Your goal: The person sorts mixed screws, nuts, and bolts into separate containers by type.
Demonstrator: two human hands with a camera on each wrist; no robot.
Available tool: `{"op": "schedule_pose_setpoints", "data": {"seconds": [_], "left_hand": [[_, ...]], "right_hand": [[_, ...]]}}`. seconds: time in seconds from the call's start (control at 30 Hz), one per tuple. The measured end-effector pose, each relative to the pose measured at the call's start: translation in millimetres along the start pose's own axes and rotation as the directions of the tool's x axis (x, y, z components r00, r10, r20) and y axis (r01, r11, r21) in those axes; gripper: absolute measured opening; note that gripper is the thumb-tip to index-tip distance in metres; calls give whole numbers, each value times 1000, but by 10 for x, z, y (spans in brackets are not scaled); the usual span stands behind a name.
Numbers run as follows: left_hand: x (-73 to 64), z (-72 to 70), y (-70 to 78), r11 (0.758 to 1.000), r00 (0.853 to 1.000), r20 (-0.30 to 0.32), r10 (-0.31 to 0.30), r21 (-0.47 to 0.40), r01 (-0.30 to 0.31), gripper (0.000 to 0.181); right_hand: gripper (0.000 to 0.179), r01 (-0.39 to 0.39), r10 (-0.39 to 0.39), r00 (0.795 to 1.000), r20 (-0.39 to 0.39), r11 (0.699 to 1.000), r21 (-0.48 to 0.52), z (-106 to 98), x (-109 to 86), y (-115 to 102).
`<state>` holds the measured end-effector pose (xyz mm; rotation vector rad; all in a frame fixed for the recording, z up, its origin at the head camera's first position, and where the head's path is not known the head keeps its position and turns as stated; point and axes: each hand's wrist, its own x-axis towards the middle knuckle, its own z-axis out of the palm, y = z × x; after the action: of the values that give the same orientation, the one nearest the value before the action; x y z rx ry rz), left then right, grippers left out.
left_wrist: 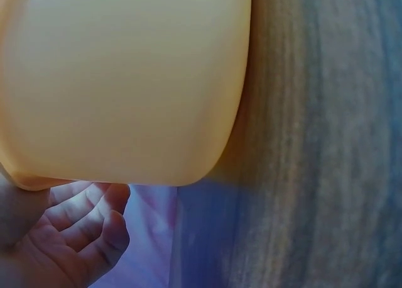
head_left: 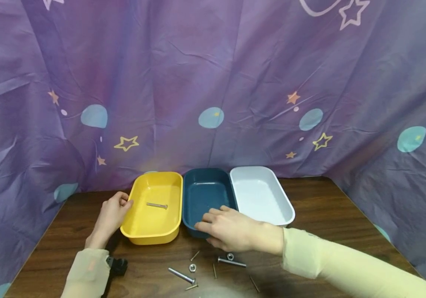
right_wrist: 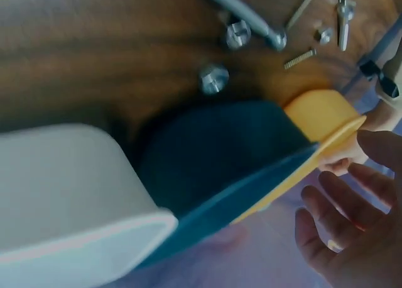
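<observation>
At the left rim of a yellow tray (head_left: 149, 223) is my left hand (head_left: 109, 215), its fingers loosely bent at the tray's edge. One long bolt (head_left: 156, 205) lies inside that tray. My right hand (head_left: 231, 228) hovers over the front edge of a dark blue tray (head_left: 207, 192). In the right wrist view its fingers (right_wrist: 342, 203) are spread and slightly bent, with nothing between them. On the table before the trays lie a bolt (head_left: 232, 262) beside a hex nut (head_left: 230, 256), and another nut (right_wrist: 214, 79) near the blue tray, hidden from the head view.
A white tray (head_left: 261, 194) stands to the right of the blue one. Toward the front of the wooden table (head_left: 146, 273) lie a long bolt (head_left: 181, 275), a nut (head_left: 192, 268) and several small brass-coloured screws (head_left: 214, 271). A purple patterned cloth (head_left: 183, 82) hangs behind.
</observation>
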<state>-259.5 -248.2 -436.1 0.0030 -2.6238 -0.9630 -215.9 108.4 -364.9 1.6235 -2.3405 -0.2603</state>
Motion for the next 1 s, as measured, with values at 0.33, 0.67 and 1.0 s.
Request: {"op": "schedule_pose_setpoints", "data": {"seconds": [0.33,0.67,1.0], "left_hand": [[-4,-6,2,1000,1000,-9,5,2,-5,19],[3,0,0,1000,1000,6,-6,4,6,21],[1,2,-2,1000,1000,13,-10,0,10,22]], "right_hand": [[33,-63,98,990,-106,953,295,211,-472,-87],[23,-215,264,964,-39,854,473,432,-771,-197],[20,-292,349,937,14,760,581,622,-922,-222]]}}
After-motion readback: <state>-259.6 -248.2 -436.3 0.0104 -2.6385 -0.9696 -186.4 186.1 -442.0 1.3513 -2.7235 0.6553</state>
